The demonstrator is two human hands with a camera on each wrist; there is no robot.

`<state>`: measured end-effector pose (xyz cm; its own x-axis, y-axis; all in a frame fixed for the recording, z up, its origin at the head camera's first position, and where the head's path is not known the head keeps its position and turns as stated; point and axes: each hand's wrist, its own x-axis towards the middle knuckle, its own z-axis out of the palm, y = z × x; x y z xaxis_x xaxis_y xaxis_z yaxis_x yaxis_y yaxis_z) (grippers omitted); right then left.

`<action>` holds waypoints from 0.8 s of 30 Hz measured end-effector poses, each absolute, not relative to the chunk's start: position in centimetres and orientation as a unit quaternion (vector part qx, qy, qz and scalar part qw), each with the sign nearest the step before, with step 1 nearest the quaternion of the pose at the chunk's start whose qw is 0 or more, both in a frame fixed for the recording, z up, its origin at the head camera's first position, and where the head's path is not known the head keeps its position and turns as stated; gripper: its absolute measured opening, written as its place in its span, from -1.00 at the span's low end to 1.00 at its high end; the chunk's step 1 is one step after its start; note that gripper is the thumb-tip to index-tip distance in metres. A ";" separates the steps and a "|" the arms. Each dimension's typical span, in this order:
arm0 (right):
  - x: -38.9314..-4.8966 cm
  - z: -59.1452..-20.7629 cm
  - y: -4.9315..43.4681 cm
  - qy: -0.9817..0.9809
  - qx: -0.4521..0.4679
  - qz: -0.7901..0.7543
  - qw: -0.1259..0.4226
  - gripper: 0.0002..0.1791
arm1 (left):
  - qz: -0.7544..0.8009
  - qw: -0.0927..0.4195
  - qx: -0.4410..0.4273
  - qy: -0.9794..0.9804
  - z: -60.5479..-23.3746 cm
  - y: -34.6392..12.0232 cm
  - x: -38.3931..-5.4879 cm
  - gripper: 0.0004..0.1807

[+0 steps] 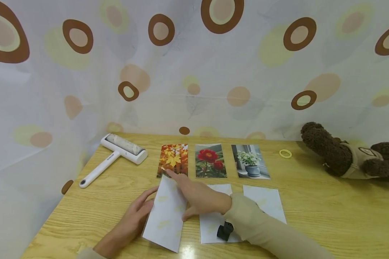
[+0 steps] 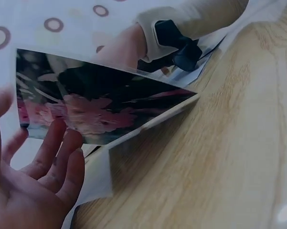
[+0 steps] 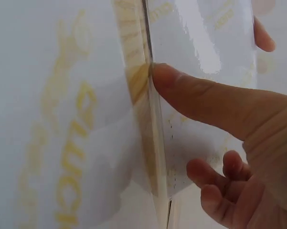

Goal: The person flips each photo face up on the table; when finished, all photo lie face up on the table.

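A photo print [image 1: 165, 214] stands tilted off the table, its white printed back toward the head view. Pink flowers cover its picture side [image 2: 86, 112] in the left wrist view. My left hand [image 1: 136, 217] is at its raised left edge, fingertips touching the picture side. My right hand [image 1: 201, 196] holds the print from the other side, the thumb [image 3: 196, 98] against its edge and the index finger reaching over the top. Two more prints, a middle one [image 1: 210, 230] and a right one [image 1: 265, 201], lie white side up, the middle one partly under my right forearm.
Behind lie three picture-up prints: autumn leaves [image 1: 173, 160], a red flower [image 1: 210, 162] and a potted plant [image 1: 251, 162]. A white lint roller [image 1: 116, 154] is at the left. A yellow ring [image 1: 285, 154] and a brown plush toy [image 1: 347, 158] lie to the right. A patterned curtain [image 1: 194, 72] hangs behind.
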<state>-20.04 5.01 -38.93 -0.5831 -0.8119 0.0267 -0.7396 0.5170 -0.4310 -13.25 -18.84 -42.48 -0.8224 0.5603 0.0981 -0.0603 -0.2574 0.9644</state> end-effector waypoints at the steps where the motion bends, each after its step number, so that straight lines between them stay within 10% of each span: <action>1: -20.0 -38.9 4.8 0.864 -0.456 -0.198 0.087 0.47 | 0.766 0.210 0.220 0.567 -42.5 -18.8 -13.2 -0.53; 12: -19.7 -38.7 3.9 0.813 -0.546 -0.200 -0.003 0.05 | 0.744 0.199 0.293 0.566 -42.6 -18.1 -13.0 -0.52; 24: -19.8 -38.3 4.9 0.772 -0.556 -0.299 0.073 -0.13 | 0.670 0.103 0.346 0.649 -43.2 -17.7 -12.8 -0.31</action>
